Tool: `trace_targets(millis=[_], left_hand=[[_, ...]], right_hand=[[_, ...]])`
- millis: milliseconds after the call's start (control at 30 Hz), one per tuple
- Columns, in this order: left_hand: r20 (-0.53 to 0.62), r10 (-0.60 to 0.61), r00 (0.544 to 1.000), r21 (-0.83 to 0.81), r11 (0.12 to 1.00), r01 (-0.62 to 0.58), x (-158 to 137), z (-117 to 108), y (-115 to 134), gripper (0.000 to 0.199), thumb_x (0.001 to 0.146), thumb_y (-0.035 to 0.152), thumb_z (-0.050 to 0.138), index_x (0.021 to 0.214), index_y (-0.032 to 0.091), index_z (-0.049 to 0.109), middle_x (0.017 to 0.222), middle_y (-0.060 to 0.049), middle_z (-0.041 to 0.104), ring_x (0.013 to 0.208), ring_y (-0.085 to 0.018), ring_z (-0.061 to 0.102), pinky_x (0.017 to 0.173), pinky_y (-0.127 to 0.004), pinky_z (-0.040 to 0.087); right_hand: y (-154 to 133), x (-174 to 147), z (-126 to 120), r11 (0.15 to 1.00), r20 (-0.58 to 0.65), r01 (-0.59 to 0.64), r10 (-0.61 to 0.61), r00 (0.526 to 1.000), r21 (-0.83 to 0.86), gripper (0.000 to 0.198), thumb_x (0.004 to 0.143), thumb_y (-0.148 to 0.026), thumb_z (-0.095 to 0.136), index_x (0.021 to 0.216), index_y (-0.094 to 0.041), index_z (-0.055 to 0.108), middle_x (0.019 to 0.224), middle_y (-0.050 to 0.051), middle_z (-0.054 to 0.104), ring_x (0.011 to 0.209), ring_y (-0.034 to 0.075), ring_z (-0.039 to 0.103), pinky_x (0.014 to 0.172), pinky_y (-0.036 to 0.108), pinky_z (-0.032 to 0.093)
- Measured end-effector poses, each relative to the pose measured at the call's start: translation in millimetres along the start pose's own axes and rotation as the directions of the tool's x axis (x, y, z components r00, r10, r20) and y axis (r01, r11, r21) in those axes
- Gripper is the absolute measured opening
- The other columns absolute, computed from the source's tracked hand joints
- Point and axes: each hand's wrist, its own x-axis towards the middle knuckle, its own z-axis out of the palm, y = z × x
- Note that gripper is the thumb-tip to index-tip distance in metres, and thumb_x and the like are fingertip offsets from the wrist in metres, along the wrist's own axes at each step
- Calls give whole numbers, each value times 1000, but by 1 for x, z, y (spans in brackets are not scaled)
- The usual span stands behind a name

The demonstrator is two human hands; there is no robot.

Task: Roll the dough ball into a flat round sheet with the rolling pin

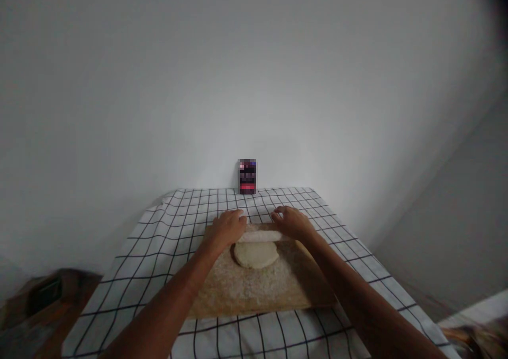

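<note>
A pale rolling pin point(262, 236) lies crosswise over the far edge of a flat round of dough point(256, 255). My left hand point(230, 225) is closed over the pin's left end. At its right end rests my right hand point(292, 222), palm on the pin and fingers curled beyond it. Both hands cover the pin's ends. Under the dough is a wooden board point(254, 293), dusted with flour.
A white tablecloth with dark grid lines point(154, 261) covers the table. Against the wall at the back stands a phone-like dark device point(247, 176), its screen blurred. Brown boxes point(51, 295) sit low at the left. A wall rises close on the right.
</note>
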Motion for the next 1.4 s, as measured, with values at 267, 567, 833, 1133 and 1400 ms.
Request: trace_targets(millis=[267,567,833,1133,1400], left_hand=[[-72,83,994,28,996,-82,-45,-11,20,47,105,26,42,146,19,63,156,-11,63,149,-30,54,128,-51,38],[-146,227,963,-65,969,-238,-122,-3,25,52,109,33,37,158,27,52,164,-4,54,150,-26,53,131,-51,40],[-168,177,970,-55,981,-188,-90,-6,24,49,111,31,34,147,17,64,150,-11,68,143,-28,61,127,-55,43],[-81,-4,997,-20,1000,3,-16,1,6,35,108,33,48,132,22,71,142,-10,74,134,-28,67,118,-48,50],[-59,-79,995,-18,997,78,-16,-3,8,40,109,40,44,132,20,70,138,-11,76,132,-28,68,116,-43,49]], right_hand=[[-4,-60,-2,976,-1,217,-217,976,-16,43,113,-37,33,125,-27,73,139,8,74,135,27,64,114,46,47],[-2,-138,27,979,-175,200,-201,964,-24,53,110,-47,36,156,-31,56,167,5,49,158,30,40,133,62,19],[-4,-101,4,973,-103,230,-232,967,-36,48,113,-41,32,143,-26,67,154,7,65,151,29,51,129,57,27],[-3,-1,-4,997,55,74,-73,996,-6,57,113,-53,28,132,-23,72,132,14,77,121,30,72,98,40,52],[0,10,1,996,82,87,-86,993,-14,52,113,-49,30,113,-24,76,122,11,80,113,27,74,91,35,52]])
